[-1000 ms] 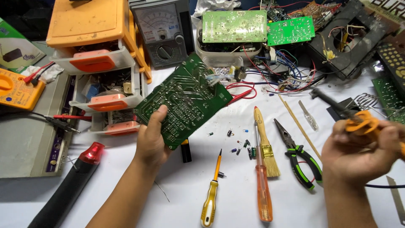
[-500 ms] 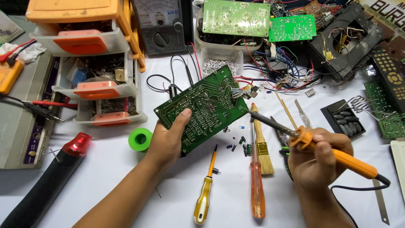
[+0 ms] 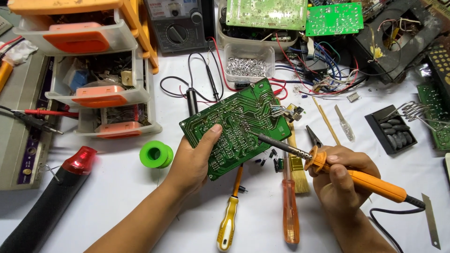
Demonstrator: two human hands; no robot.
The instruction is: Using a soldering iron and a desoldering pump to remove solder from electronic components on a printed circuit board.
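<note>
Left of the circuit board [image 3: 236,126] lay the solder spool [image 3: 156,154], behind it the parts tub [image 3: 248,65], before it two screwdrivers [image 3: 228,220].

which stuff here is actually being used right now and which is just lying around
In use:
left hand holding the green circuit board
right hand holding the orange soldering iron, tip at the board

Lying about:
yellow screwdriver
orange screwdriver
brush
green solder reel
heat gun
drawer unit
meter

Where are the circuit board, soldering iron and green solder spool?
circuit board [image 3: 239,124], head view, middle of solder side
soldering iron [image 3: 375,183], head view, orange handle
green solder spool [image 3: 156,154], head view, flange face
</note>
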